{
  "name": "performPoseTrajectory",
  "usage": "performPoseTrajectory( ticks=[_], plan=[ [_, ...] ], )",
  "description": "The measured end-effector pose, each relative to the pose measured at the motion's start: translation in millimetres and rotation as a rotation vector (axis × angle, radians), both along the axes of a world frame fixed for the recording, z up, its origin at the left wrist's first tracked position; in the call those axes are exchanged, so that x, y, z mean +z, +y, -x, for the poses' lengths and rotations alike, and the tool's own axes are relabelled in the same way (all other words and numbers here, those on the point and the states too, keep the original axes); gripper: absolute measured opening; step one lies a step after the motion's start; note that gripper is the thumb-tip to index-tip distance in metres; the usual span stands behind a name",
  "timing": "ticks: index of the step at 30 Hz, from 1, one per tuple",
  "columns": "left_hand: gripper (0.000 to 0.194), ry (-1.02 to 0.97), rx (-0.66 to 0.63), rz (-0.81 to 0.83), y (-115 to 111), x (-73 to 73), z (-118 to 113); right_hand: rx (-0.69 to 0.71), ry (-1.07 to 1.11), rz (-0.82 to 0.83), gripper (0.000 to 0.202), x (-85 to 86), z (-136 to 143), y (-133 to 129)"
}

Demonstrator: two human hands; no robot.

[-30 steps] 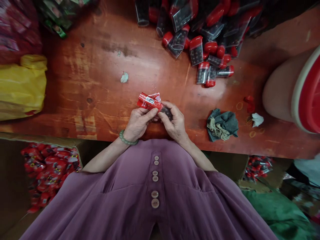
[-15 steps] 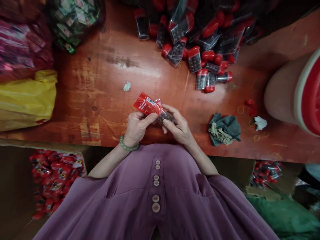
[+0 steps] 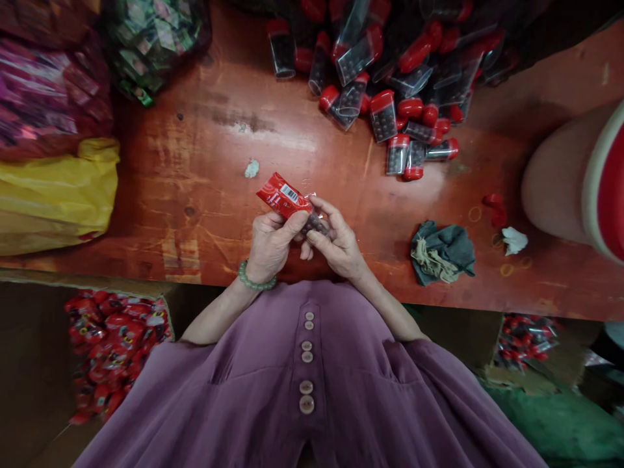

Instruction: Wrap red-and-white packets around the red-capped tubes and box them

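Over the worktop [image 3: 205, 195] edge, the left hand [image 3: 270, 244] pinches a red packet [image 3: 283, 195] while the right hand [image 3: 336, 244] grips a small clear container [image 3: 316, 224] at its mouth. Many loose containers [image 3: 390, 78] wait beyond; finished packets [image 3: 114, 341] fill a box below.

The red packet [image 3: 283, 195] bears a barcode and white print, both illegible.

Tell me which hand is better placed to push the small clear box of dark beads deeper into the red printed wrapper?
Probably the right hand: its fingers already rest on the clear bead box, while the left hand pinches the red printed wrapper and steadies it.
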State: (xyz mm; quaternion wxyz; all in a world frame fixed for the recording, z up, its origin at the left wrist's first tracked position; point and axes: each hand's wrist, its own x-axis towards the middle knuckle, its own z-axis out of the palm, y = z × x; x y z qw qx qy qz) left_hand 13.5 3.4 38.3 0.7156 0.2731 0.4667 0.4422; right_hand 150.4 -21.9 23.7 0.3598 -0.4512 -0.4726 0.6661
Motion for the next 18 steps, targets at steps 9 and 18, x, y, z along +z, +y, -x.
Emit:
performPoseTrajectory(
  ticks=[9, 18],
  plan=[
    [0.045, 0.012, 0.074, 0.02, 3.8, -3.1, 4.7, 0.019, -0.056, 0.005, 0.071, -0.7, 1.5, 5.3],
    [0.046, 0.011, 0.038, 0.042, 7.0, -3.4, 2.8, 0.018, -0.112, -0.02, 0.066, 1.6, 0.5, 6.4]
  ],
)
